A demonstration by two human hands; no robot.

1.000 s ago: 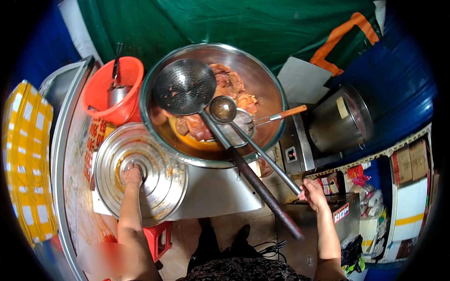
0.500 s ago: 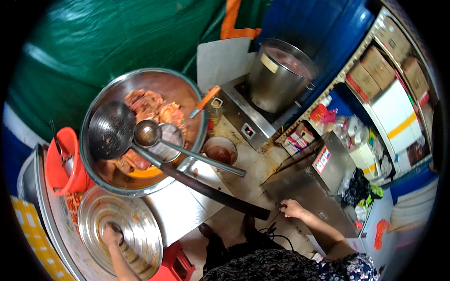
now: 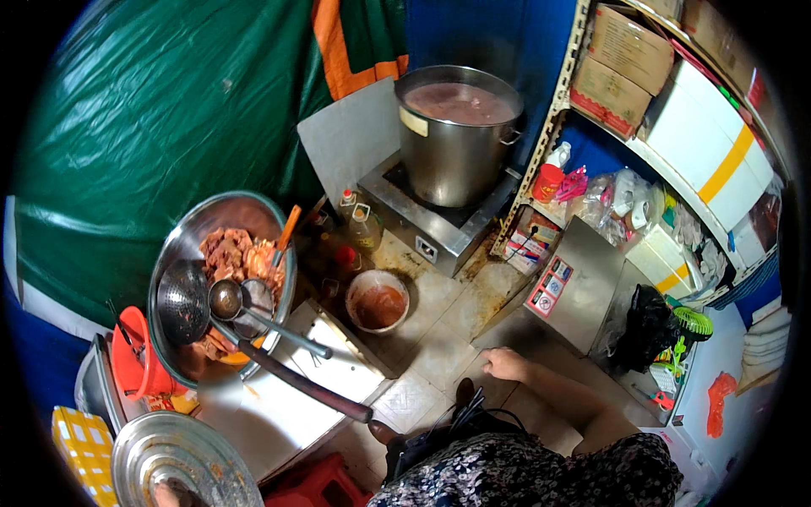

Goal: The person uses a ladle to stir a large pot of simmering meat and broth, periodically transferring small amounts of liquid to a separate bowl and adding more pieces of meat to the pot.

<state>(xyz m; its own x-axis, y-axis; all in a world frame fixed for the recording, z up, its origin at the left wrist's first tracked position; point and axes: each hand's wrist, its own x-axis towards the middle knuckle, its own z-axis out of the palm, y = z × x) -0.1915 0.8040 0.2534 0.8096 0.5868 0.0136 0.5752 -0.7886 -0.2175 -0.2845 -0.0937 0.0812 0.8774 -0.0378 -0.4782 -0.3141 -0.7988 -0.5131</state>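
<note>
At the lower left, my left hand (image 3: 166,493) is closed at the middle of a round metal lid (image 3: 190,452) with food stains. The grip itself is partly cut off by the picture's edge. My right hand (image 3: 505,363) hangs over the floor beside a steel cabinet (image 3: 583,296), fingers curled together, nothing seen in it. A big steel basin (image 3: 274,221) holds raw-looking meat (image 3: 239,256). Across it rest a perforated strainer (image 3: 184,302) with a long dark handle and a small ladle (image 3: 225,298). An orange-handled tool (image 3: 288,226) leans at its far rim.
A large steel pot (image 3: 452,156) of reddish liquid stands on a burner (image 3: 439,241). Near it are bottles (image 3: 363,228) and a bucket (image 3: 378,321) on the floor. Shelves with boxes (image 3: 621,68) line the right. A red bucket (image 3: 139,359) and red stool (image 3: 317,486) are at left.
The view has swung right and up, so the basin and strainer appear farther left. The lid in my left hand sits lower in the picture. My right hand stays near the cabinet.
</note>
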